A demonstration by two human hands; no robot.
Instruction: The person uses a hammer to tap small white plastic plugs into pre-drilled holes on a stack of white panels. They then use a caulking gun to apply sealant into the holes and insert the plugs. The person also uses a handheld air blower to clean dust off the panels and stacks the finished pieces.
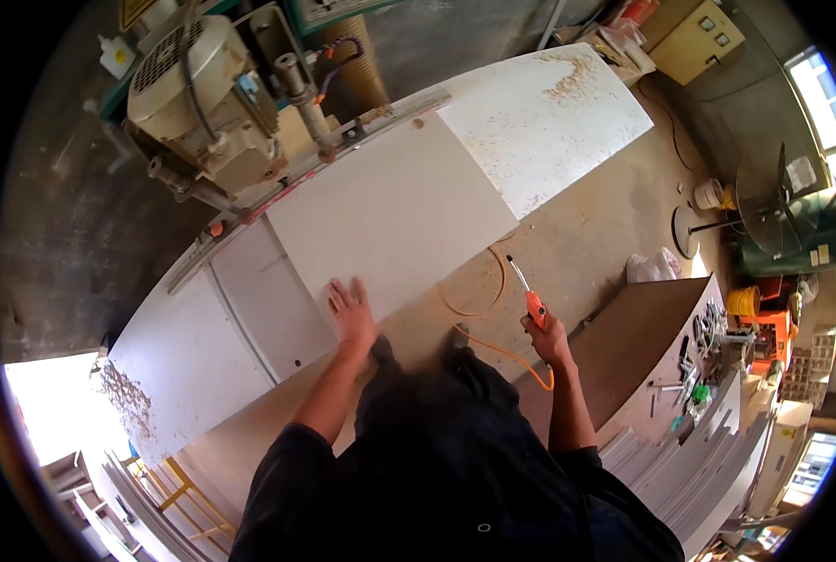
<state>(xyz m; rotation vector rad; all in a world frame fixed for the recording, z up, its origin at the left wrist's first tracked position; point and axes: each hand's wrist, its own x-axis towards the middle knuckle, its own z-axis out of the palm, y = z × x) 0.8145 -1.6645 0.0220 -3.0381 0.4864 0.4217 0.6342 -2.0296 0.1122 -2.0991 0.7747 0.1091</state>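
My left hand (353, 317) rests with its fingers spread on the near left corner of a pale grey panel (404, 197). The panel lies flat across a long white worktable (544, 122), reaching from its front edge to the machine rail behind. On the right, my right hand (551, 343) is closed around the handle of an orange air blow gun (536, 307). Its thin metal nozzle points up and away from me, past the panel's near right corner. An orange air hose (507, 352) curves below the gun and loops over the floor.
A drilling machine with a motor (188, 84) stands behind the table. Sawdust (572, 80) covers both table ends. At right are a brown-topped bench (614, 351) with scattered tools, a standing fan (688, 231) and a plastic bag (654, 266). A yellow metal frame (188, 496) stands lower left.
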